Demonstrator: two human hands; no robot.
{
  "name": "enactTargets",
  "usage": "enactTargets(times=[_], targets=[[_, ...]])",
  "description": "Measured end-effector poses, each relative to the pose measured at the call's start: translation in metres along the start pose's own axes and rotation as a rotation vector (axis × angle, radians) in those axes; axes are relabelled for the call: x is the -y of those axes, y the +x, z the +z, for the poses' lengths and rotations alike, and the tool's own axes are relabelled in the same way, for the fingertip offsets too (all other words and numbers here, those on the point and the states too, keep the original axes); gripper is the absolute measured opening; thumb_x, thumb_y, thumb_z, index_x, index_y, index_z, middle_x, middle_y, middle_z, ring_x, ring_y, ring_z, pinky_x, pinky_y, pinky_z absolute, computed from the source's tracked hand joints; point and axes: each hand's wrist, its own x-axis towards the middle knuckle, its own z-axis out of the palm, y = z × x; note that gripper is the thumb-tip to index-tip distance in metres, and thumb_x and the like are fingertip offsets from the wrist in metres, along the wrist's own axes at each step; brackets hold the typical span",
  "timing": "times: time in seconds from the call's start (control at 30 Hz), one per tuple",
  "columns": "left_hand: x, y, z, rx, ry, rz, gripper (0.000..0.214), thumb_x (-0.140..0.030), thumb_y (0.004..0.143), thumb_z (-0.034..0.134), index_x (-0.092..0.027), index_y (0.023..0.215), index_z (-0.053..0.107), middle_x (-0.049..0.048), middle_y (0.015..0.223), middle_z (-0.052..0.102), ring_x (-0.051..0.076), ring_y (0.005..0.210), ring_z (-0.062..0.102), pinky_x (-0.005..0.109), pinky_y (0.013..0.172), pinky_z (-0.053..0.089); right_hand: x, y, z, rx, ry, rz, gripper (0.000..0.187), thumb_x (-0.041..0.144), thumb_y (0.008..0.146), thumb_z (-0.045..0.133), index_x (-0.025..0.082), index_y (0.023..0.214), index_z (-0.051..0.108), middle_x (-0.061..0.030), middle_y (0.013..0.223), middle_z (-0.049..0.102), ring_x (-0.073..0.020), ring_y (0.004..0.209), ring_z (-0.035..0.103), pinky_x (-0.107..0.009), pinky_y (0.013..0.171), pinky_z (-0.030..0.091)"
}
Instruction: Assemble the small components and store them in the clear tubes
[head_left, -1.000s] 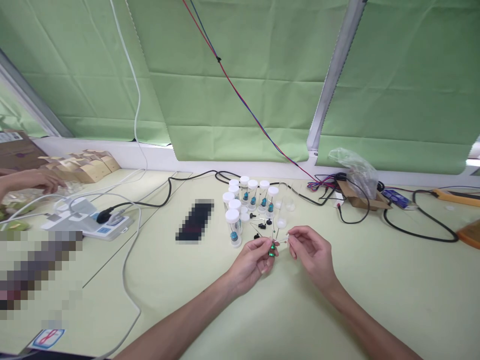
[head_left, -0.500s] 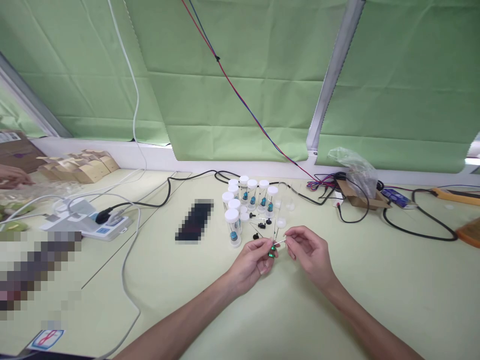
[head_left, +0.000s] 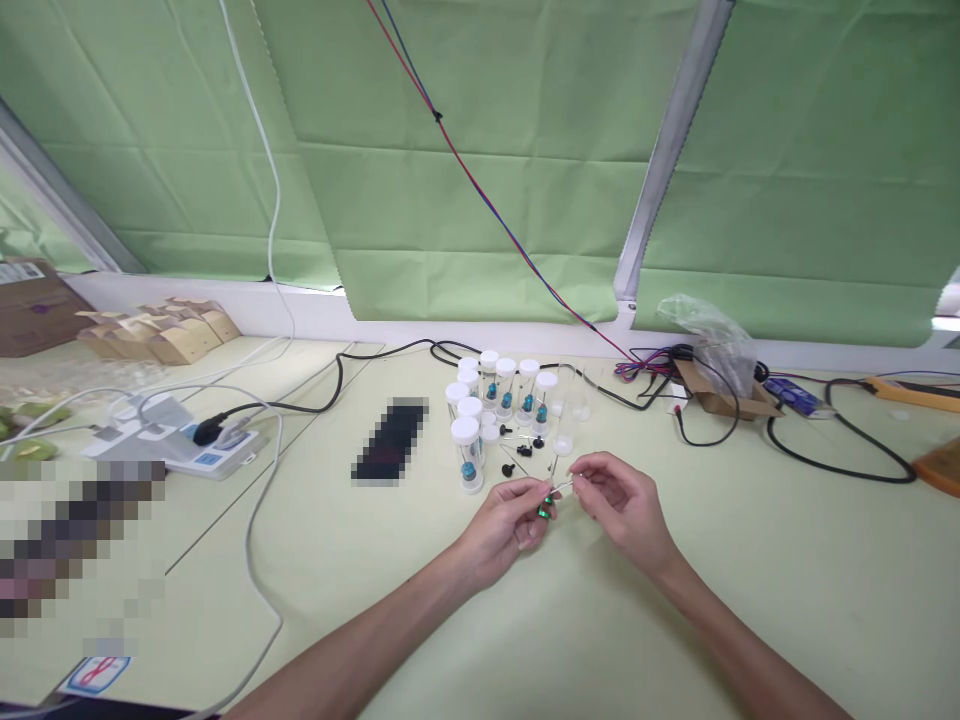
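My left hand (head_left: 504, 525) is closed on a small shiny green metallic piece (head_left: 545, 508), held between thumb and fingers. A thin silvery rod (head_left: 561, 486) spans from this piece towards my right hand (head_left: 621, 500), whose thumb and forefinger pinch its other end. Just beyond my hands lie several small black parts (head_left: 524, 451) with thin shafts. Behind and to the left of them stand several clear tubes with white caps (head_left: 466, 432), upright, with blue-green pieces inside. A clear tube without a cap (head_left: 564, 430) stands to their right.
A pixelated dark rectangle (head_left: 390, 442) lies left of the tubes. Farther left are a white power strip (head_left: 206, 455) with cables and some small cardboard boxes (head_left: 161, 335). At the back right sit a carton with a plastic bag (head_left: 720, 370) and black cables (head_left: 832, 465).
My hands stay almost in place, with the rod and green piece shifting slightly between them. Another person's hand at the far left has gone out of view.
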Motion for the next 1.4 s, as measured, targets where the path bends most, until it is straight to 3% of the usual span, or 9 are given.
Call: enactTargets(times=[0.27,0.9,1.4], targets=[[0.001,-0.001,0.000,-0.006,0.047,-0.019,0.025,-0.036,0.070,0.076,-0.012,0.075,0.068,0.0018,0.064,0.058,0.002,0.041,0.034,0.022,0.042,0.013,0.005,0.003,-0.007,0.080,-0.078,-0.044,0.009,0.028,0.087,0.058,0.019,0.088,0.062,-0.0044,0.081,0.062,-0.0162,0.072,0.058,-0.027,0.065,0.051],[0.000,-0.001,0.000,0.070,0.074,-0.080,0.023,-0.032,0.076,0.071,-0.010,0.072,0.064,-0.0003,0.058,0.049,0.002,0.040,0.029,0.022,0.042,0.010,0.015,0.007,-0.017,0.241,-0.215,-0.101,0.010,0.021,0.089,0.051,0.020,0.089,0.061,-0.0029,0.079,0.061,-0.0159,0.071,0.056,-0.028,0.067,0.047],[-0.001,-0.001,-0.001,0.058,0.090,-0.101,0.024,-0.032,0.074,0.072,-0.009,0.071,0.064,-0.0007,0.058,0.048,0.001,0.040,0.029,0.022,0.042,0.010,0.020,0.007,-0.019,0.326,-0.333,-0.201,0.017,0.014,0.092,0.045,0.020,0.093,0.060,-0.0038,0.084,0.062,-0.0157,0.074,0.057,-0.029,0.069,0.045]])
